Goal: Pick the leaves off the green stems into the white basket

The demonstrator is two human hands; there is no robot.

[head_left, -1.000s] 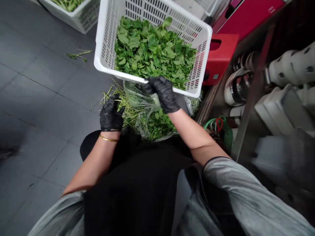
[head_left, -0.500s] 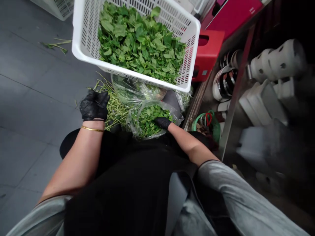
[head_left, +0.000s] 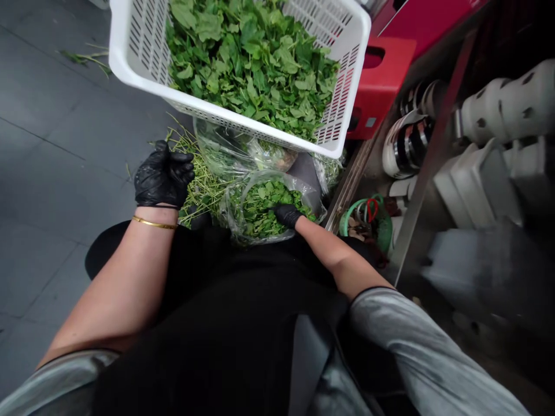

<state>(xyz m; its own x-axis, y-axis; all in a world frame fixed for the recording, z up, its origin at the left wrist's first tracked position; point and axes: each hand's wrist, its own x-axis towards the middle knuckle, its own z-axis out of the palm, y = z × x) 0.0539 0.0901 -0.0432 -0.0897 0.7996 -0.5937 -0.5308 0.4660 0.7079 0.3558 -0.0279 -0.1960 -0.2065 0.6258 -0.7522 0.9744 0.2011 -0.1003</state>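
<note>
My left hand (head_left: 165,176), in a black glove, hovers at the left edge of a heap of thin green stems (head_left: 202,185). Its fingers are curled in, and whatever they may hold is hidden. In a clear plastic bag (head_left: 232,216) lie loose leafy greens (head_left: 264,202). My right hand (head_left: 288,215), also gloved in black, reaches into the bag's opening with its fingers closed among the greens; its fingertips are partly covered. Beyond both hands stands a white slotted basket (head_left: 260,124) holding a pile of picked green leaves (head_left: 251,63).
More clear plastic bags (head_left: 225,153) with greens lie beneath the basket's near edge. A few stems (head_left: 89,59) are on the grey tiled floor (head_left: 52,173). To the right are a red box (head_left: 381,86), a green basket (head_left: 384,228) and a metal shelf with white dishes (head_left: 481,179).
The view has shifted, with the basket now larger and nearer the top. My left hand has turned slightly, fingers still curled. My right hand has shifted slightly within the greens.
</note>
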